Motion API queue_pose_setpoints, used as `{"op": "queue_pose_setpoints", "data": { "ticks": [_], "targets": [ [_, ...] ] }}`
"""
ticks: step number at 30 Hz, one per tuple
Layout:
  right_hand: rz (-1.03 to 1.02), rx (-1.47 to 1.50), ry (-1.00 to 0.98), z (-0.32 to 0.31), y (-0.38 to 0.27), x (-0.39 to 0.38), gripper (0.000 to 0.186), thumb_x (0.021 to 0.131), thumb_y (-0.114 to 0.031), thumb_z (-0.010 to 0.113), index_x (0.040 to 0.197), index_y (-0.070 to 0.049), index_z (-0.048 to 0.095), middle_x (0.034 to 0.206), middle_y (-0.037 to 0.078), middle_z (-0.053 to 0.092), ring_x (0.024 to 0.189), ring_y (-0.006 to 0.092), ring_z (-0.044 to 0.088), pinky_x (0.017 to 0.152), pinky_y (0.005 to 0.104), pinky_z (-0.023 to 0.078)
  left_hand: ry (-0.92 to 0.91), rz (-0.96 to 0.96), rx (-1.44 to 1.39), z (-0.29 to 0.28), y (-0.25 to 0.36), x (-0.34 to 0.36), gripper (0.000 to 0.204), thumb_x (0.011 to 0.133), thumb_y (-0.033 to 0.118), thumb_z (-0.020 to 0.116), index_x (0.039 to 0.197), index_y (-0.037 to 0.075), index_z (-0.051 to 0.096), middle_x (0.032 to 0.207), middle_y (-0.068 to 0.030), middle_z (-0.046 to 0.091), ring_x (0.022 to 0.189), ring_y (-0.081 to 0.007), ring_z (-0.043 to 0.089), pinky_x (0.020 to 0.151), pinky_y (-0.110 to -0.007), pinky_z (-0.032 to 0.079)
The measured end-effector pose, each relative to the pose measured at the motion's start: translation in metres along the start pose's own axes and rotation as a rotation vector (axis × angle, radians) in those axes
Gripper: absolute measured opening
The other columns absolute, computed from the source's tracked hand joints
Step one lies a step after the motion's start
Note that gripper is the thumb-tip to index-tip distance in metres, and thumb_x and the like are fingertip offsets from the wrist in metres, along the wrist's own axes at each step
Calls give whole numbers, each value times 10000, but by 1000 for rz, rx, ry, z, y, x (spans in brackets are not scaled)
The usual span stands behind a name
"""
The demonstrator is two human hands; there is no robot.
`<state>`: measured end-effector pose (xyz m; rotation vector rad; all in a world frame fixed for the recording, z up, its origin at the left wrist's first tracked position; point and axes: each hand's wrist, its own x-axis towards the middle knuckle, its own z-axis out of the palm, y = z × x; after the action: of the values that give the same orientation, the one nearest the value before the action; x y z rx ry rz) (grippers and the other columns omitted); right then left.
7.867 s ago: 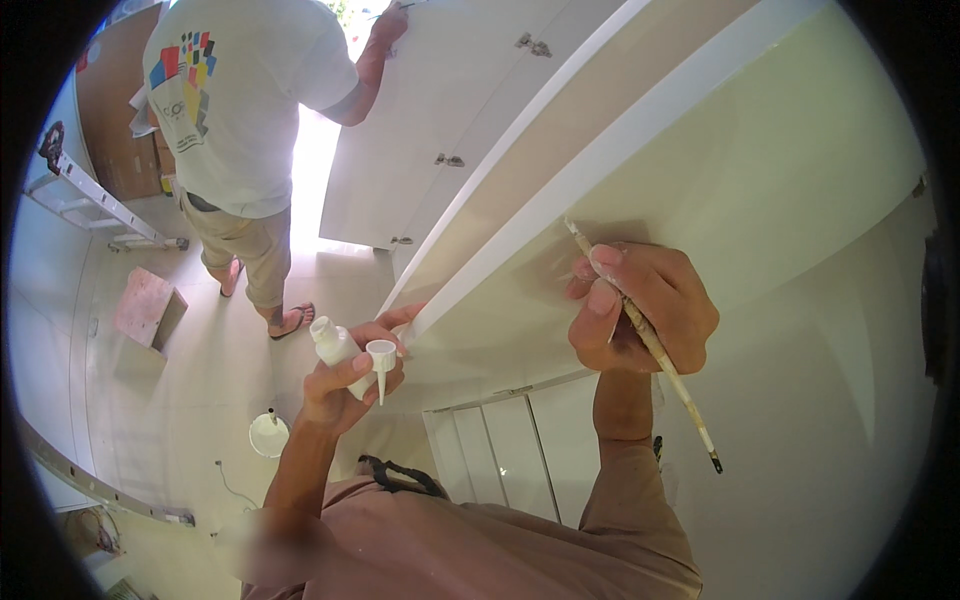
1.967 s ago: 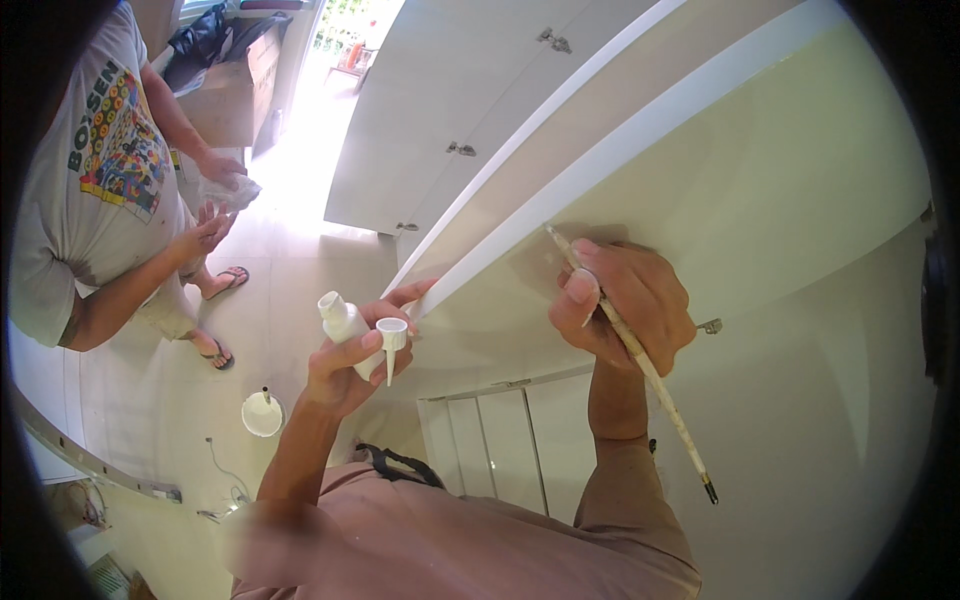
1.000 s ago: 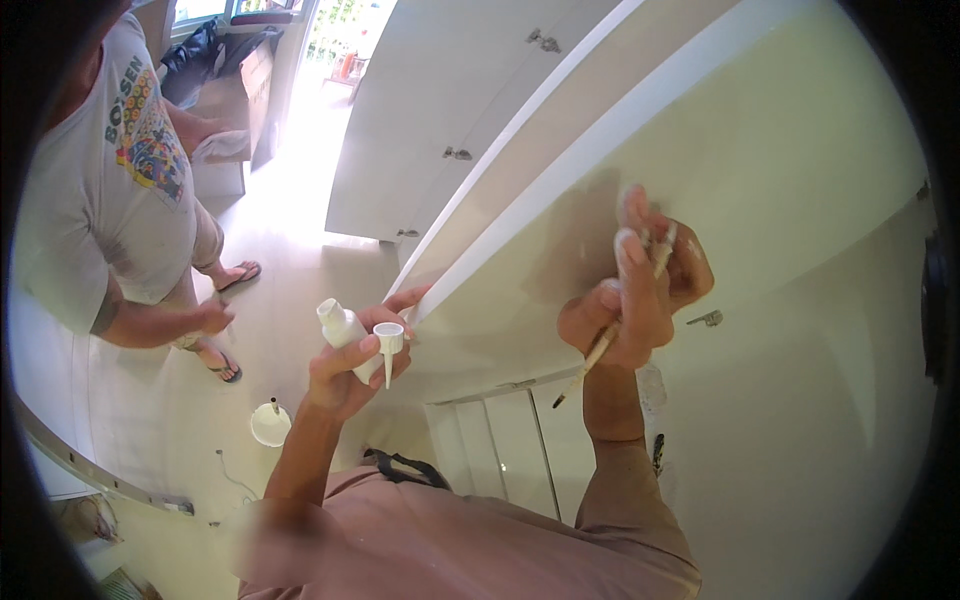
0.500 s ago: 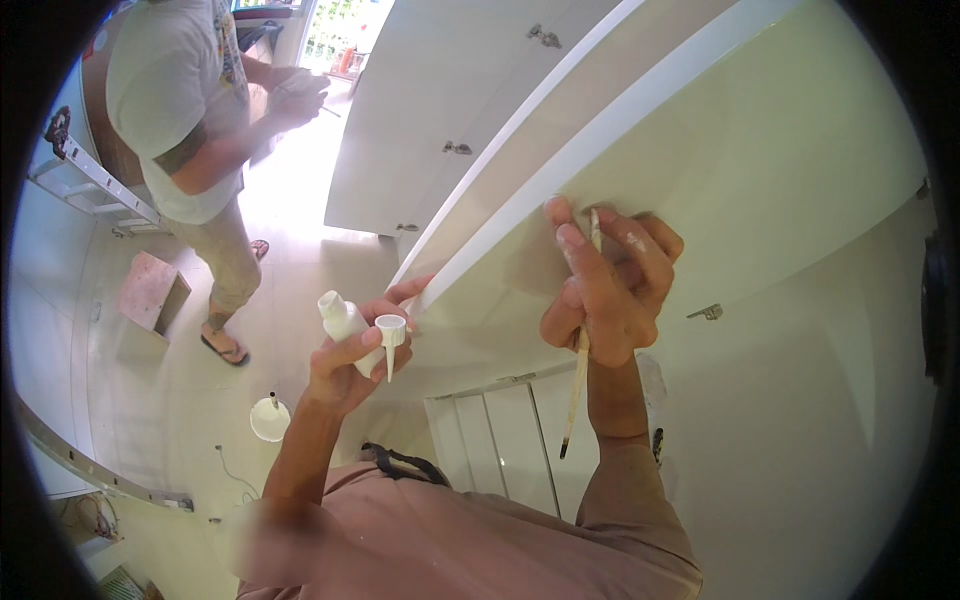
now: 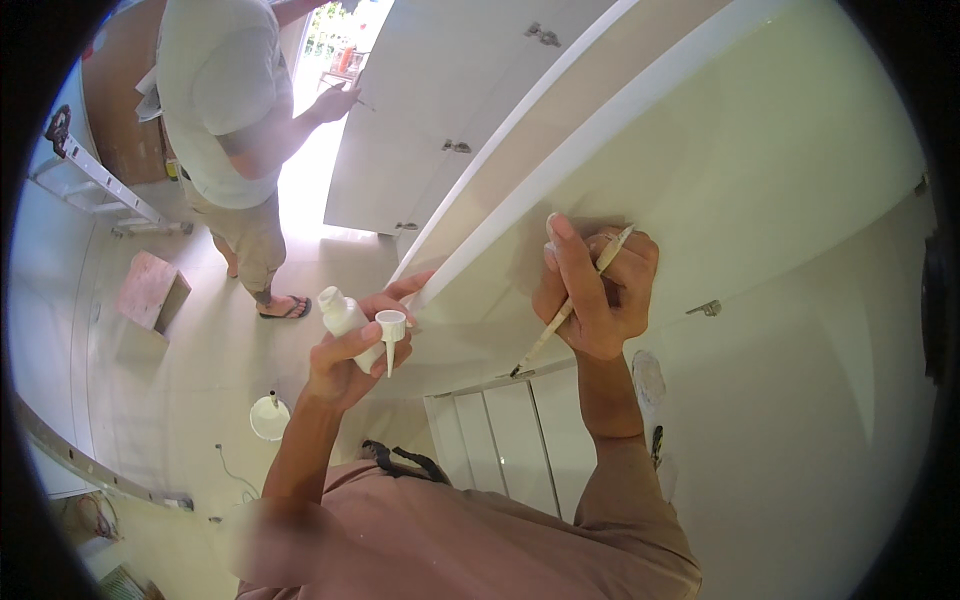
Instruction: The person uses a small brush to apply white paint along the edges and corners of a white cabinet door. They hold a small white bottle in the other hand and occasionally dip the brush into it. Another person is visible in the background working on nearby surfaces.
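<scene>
My left hand is wrapped round a white bottle and spouted cap; my right hand, half curled, grips a brush before the pale panel. Beyond, a bucket and a co-worker stand on the floor.

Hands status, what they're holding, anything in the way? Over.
Left hand gripping white bottle, nozzle cap off and held alongside. Right hand holding slim tool, close to pale panel. Nothing visibly blocking; co-worker stands apart, upper left.
</scene>
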<state>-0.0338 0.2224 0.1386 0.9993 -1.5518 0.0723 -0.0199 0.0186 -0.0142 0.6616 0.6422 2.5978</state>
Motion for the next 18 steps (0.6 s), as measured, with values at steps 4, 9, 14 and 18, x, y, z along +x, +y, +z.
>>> {"op": "queue_pose_setpoints", "data": {
  "ticks": [4, 9, 14, 18],
  "targets": [
    [6, -69, -3, 8, -1, -1, 406, 658, 129, 659, 1034, -8, 730, 756, 14, 468, 691, 181, 442, 539, 274, 364, -11, -3, -17, 0, 1, 0, 360, 817, 293, 635, 1024, 0, 664, 1489, -232, 308, 490, -64, 446, 555, -235, 382],
    [-68, 76, -43, 5, 0, -3, 444, 556, 96, 604, 964, -5, 747, 741, 10, 463, 637, 179, 439, 526, 293, 365, -8, -3, -42, -2, 0, -2, 352, 823, 281, 635, 1025, -6, 659, 1494, -226, 303, 500, -65, 449, 554, -240, 371],
    [11, 286, 85, -5, -3, -10, 333, 551, 69, 715, 867, -30, 744, 716, 27, 423, 636, 200, 508, 494, 317, 406, 32, -11, -21, -3, -2, -4, 391, 816, 324, 635, 1045, 8, 619, 1466, -233, 311, 503, -102, 453, 535, -271, 342],
    [121, 361, 149, -4, -9, -30, 254, 576, 91, 736, 799, -27, 710, 711, 46, 464, 595, 207, 525, 504, 315, 435, 70, -17, -83, 1, 0, -7, 375, 823, 270, 635, 1061, -19, 624, 1487, -235, 312, 528, -104, 482, 559, -272, 360]
  ]
}}
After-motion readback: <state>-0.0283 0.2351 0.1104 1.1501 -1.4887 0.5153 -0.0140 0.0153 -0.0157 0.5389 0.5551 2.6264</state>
